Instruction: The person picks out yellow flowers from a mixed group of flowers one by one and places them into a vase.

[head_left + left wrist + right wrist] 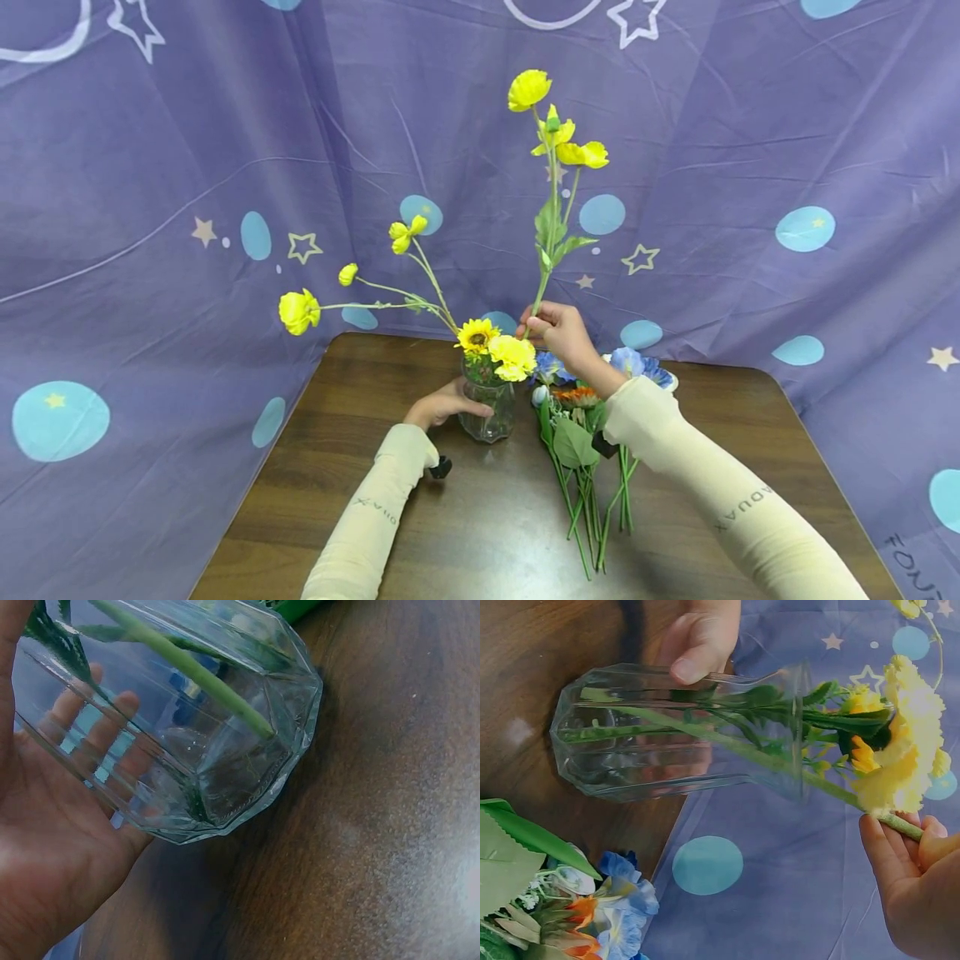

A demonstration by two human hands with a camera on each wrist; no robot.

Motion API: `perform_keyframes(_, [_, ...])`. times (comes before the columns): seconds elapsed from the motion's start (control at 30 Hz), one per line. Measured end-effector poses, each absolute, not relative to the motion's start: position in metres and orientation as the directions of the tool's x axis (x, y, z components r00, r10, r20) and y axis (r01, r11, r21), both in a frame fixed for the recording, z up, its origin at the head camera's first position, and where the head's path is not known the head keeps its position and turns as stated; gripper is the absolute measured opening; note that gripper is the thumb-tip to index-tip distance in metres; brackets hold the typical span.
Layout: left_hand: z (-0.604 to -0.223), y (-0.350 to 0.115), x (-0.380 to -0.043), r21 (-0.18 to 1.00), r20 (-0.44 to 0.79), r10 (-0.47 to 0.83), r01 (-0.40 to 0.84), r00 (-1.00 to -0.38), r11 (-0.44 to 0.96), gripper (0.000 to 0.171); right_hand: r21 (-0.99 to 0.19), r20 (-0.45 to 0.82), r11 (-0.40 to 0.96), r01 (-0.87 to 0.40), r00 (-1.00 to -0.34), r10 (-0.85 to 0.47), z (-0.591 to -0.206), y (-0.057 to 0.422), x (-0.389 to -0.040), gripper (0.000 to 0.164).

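A clear faceted glass vase [487, 412] stands on the table, and my left hand [448, 404] grips it with the thumb in front and the fingers behind. The vase holds a small sunflower [477, 336], a yellow carnation-like flower [514, 358] and a branching yellow stem [435, 310] leaning left. My right hand [562, 333] pinches a tall yellow-flowered stem [552, 208] above the rim, its blooms upright. In the right wrist view, the lower part of this green stem [832, 791] runs through the vase's mouth, with its cut end inside the glass.
To the right of the vase lies a bunch of blue flowers [630, 362], an orange flower [576, 397] and green leaves, stems toward the table's front. The brown wooden table [315, 467] meets a purple patterned cloth [187, 333] behind and at the sides.
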State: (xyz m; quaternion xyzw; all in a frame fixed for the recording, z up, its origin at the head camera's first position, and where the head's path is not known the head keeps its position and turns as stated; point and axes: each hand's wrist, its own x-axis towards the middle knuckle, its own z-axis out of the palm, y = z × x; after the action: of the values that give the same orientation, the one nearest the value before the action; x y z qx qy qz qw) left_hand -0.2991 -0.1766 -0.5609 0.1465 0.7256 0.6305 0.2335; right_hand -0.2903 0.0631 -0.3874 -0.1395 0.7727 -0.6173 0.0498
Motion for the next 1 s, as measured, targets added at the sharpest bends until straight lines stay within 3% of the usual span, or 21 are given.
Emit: perform_keyframes(1.0, [-0.562, -0.175, -0.297, 0.983, -0.155, 0.493, -0.086, -0.856, 0.160, 0.082, -0.976, 0.005, 0.207, -0.068, -0.956, -0.294, -0.392, 0.066, -0.301, 0.021])
